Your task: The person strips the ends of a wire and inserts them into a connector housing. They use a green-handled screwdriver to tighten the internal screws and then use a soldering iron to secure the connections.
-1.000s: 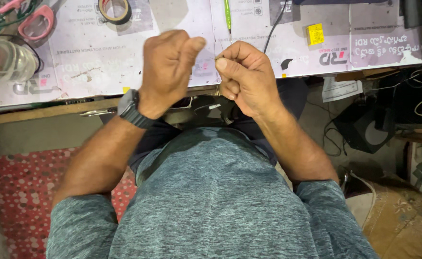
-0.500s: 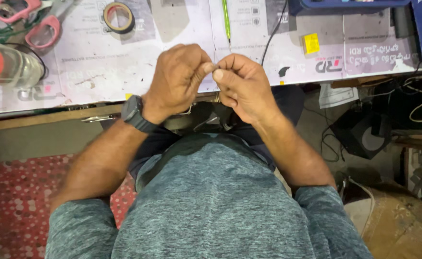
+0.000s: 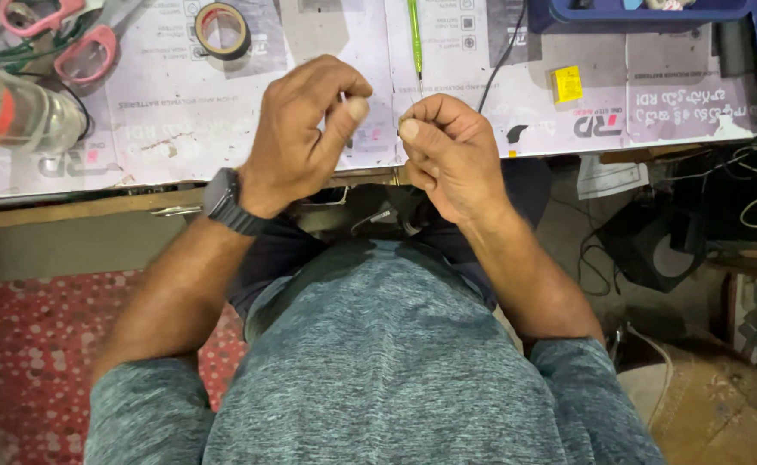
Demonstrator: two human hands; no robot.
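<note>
Looking down from my head at a paper-covered worktop [image 3: 180, 129] and my own lap. At the far left lie pink-handled scissors [image 3: 55, 34] over tangled green wires, and below them a clear plastic bottle with an orange band [image 3: 17, 116] on its side. To their right sits a roll of dark tape with a tan inner ring [image 3: 221, 28].

My left hand [image 3: 297, 129], a black wristwatch [image 3: 228, 202] on its wrist, is raised above the worktop's near edge. Its thumb and fingers are pressed together in a pinching grip on something very thin and pale, perhaps a fine wire or thread [image 3: 344, 102]; I cannot tell which. My right hand [image 3: 447, 155] is just beside it, not touching, its thumb and forefinger pinched shut in the same way. Whether the strand runs across the gap is too fine to see.

Behind the hands lies a slim green pen-like tool [image 3: 414, 34], then a small yellow square tag [image 3: 566, 83] and a blue plastic tray [image 3: 654, 10] at the right.

As I judge it, such a thin strand could slip from either pinch, or snap if my hands pull apart too sharply; dropped into my lap, it would be hard to find.
</note>
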